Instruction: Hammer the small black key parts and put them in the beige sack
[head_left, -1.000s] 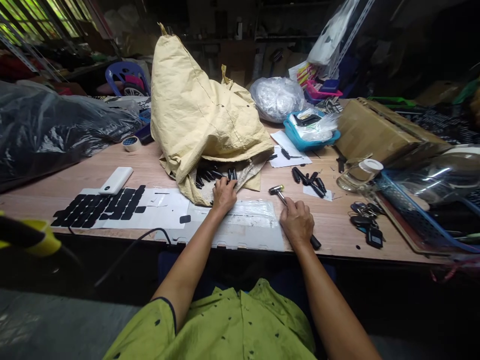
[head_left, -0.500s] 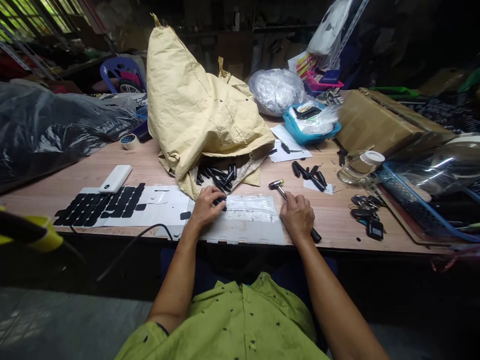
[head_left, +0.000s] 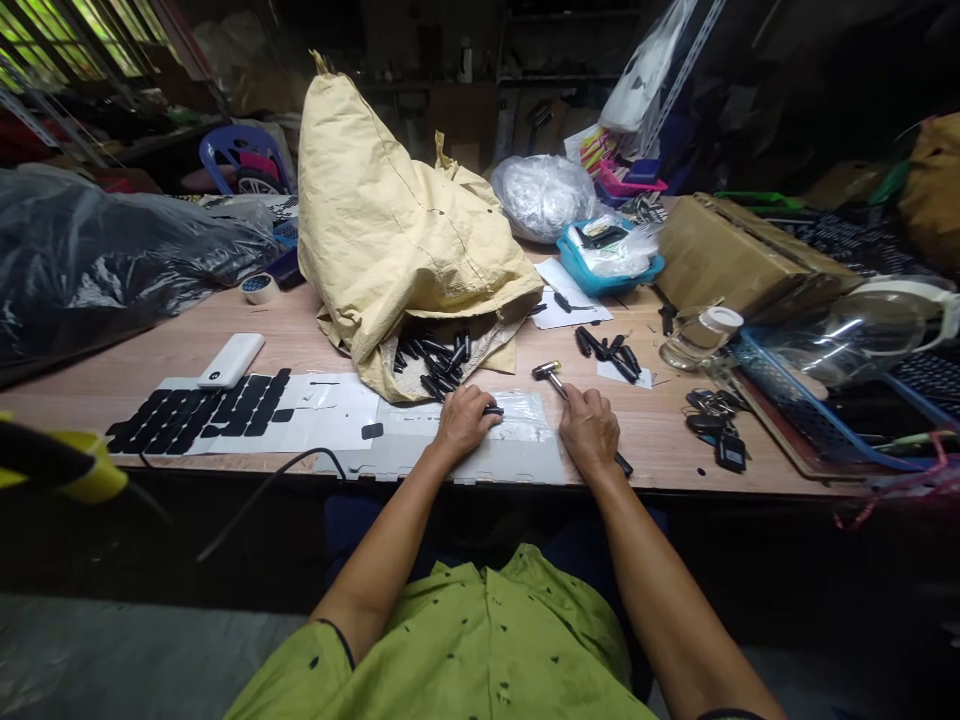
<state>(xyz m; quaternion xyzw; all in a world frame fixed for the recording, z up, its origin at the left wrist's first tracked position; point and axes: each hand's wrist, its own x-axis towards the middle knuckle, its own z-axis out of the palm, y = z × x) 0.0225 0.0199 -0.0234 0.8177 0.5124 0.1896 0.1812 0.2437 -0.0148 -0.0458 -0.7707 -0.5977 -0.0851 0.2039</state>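
Curled left grip, clenched right grip

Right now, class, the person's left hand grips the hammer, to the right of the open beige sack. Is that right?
Not quite: the head view shows the right hand gripping the hammer, to the right of the open beige sack.

Left hand partly hides black piece; right hand, hammer handle. Yellow object cut by left edge.
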